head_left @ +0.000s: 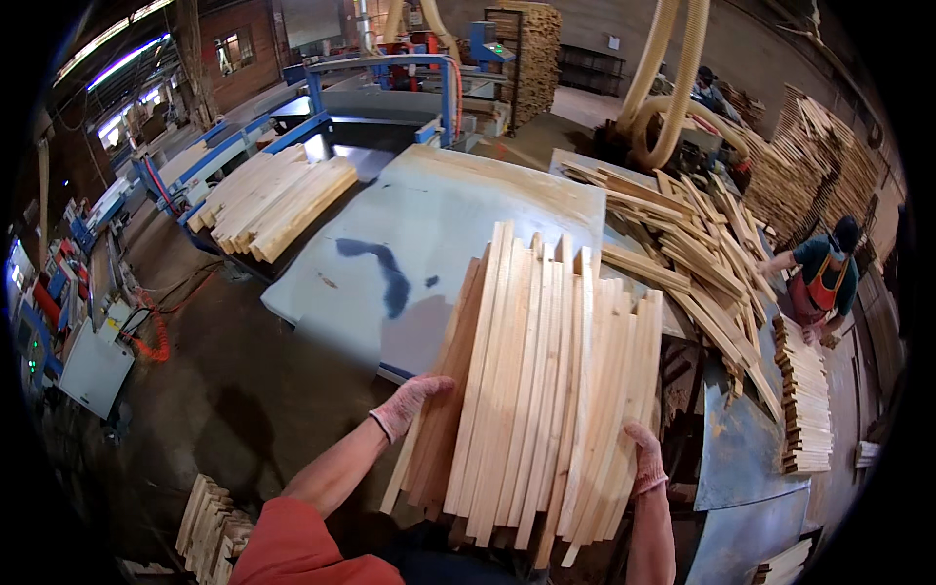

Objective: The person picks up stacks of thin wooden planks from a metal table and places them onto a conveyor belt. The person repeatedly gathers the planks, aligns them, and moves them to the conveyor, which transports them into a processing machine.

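Observation:
A wide stack of pale wooden strips [531,390] lies in front of me, its far ends over a grey metal table [458,195] and its near ends reaching toward my body. My left hand [414,402], in a pinkish knit glove, presses on the stack's left side, where a darker strip leans outward. On the opposite side, my right hand [645,456] wears a matching glove and bears against the outer strips. Between them the two hands clasp the stack. Some fingertips are hidden against the wood. The strips' ends are uneven.
Another row of strips [273,200] rests by a blue-framed machine [380,88] at the far left. Loose wooden pieces [692,244] pile up on the right. Beyond them, a co-worker in a red apron [819,288] stands near stacked strips [804,400]. A beige hose [648,78] hangs behind.

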A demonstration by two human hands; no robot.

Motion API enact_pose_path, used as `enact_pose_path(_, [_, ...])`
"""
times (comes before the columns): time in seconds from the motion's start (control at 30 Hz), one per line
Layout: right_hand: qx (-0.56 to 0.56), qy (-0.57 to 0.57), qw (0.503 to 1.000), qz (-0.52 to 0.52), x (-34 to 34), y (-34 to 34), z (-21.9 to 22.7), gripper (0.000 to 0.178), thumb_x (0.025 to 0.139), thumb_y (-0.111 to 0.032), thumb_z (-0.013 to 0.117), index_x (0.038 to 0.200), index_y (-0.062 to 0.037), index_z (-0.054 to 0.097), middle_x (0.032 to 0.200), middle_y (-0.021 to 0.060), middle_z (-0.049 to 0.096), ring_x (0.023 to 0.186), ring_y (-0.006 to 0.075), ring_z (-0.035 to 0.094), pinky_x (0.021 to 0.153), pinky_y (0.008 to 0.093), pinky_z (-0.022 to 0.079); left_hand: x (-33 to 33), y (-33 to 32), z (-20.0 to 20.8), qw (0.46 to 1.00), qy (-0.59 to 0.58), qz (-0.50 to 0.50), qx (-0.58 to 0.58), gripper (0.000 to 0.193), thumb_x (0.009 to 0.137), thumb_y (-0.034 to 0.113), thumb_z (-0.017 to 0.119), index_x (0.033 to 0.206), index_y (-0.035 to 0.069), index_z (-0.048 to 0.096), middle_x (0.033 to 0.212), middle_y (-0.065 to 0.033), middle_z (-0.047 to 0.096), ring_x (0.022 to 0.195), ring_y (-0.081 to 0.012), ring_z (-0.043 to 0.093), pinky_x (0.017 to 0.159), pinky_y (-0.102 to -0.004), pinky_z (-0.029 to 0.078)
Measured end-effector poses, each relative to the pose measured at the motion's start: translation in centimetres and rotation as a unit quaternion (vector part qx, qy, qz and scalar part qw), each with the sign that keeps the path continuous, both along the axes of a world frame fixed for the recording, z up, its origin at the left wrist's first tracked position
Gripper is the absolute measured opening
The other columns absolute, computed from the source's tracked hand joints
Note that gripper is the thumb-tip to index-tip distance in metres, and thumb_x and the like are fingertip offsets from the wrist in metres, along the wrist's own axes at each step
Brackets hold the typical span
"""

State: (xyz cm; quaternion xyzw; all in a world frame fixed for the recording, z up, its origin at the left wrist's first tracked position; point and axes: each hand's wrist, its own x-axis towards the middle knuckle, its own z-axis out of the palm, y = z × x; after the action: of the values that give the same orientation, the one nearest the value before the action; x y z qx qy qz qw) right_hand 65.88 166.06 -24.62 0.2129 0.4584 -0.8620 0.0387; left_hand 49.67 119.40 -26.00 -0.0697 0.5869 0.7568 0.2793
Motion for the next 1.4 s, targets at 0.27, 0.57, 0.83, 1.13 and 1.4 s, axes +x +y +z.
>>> enact_pose_path(0.27, [0.093,-0.058,0.994,0.019,-14.7,-13.3,-1.7,0.029,0.089,-0.025,0.079,0.107,-0.0015,0.076,0.104,0.0094,0.077,0.098,0.0232,0.072,0.095,0.0374,0.058,-10.7,-14.1,2.7,0.987,0.078,0.056,-0.127,0.036,0.104,0.025,0.067,0.126,-0.003,0.073,0.120,-0.0109,0.075,0.111,-0.0203,0.069,0.106,-0.0367,0.053])
enact_pose_path(0.57, [0.064,-0.024,0.997,-0.035,-27.5,-19.0,-4.1,0.028,0.097,-0.022,0.068,0.116,-0.0005,0.070,0.109,0.0125,0.075,0.103,0.0291,0.072,0.095,0.0433,0.060,-25.7,-21.0,-3.6,0.998,0.006,0.051,-0.046,0.071,0.109,0.032,0.062,0.167,0.003,0.035,0.152,-0.0147,0.058,0.132,-0.0215,0.060,0.114,-0.0352,0.048])
enact_pose_path(0.83, [0.043,0.019,0.997,-0.064,-39.5,-20.3,-5.3,0.024,0.097,-0.018,0.070,0.113,0.0005,0.072,0.111,0.0091,0.075,0.108,0.0252,0.070,0.106,0.0412,0.054,-40.4,-19.7,2.7,0.971,0.076,-0.059,-0.218,0.051,0.114,0.038,0.043,0.156,0.012,0.054,0.140,-0.0146,0.067,0.128,-0.0264,0.064,0.112,-0.0401,0.048])
enact_pose_path(1.13, [0.271,-0.061,0.958,-0.077,-47.4,-23.3,-1.1,0.047,0.102,-0.040,0.068,0.116,0.0052,0.070,0.110,0.0120,0.075,0.105,0.0289,0.070,0.100,0.0422,0.054,-49.8,-18.4,3.9,0.691,0.434,-0.042,-0.577,0.037,0.104,0.028,0.054,0.138,0.023,0.068,0.138,-0.0126,0.065,0.132,-0.0344,0.060,0.110,-0.0467,0.049])
enact_pose_path(1.4, [0.695,-0.119,0.709,0.008,-47.5,-23.5,-1.9,0.065,0.106,-0.058,0.051,0.130,0.0006,0.068,0.129,0.0284,0.066,0.122,0.0462,0.061,0.106,0.0510,0.048,-46.8,-15.1,9.9,0.819,0.290,-0.135,-0.476,0.102,0.090,0.068,0.073,0.155,-0.006,0.046,0.153,-0.0287,0.056,0.145,-0.0364,0.053,0.121,-0.0425,0.042])
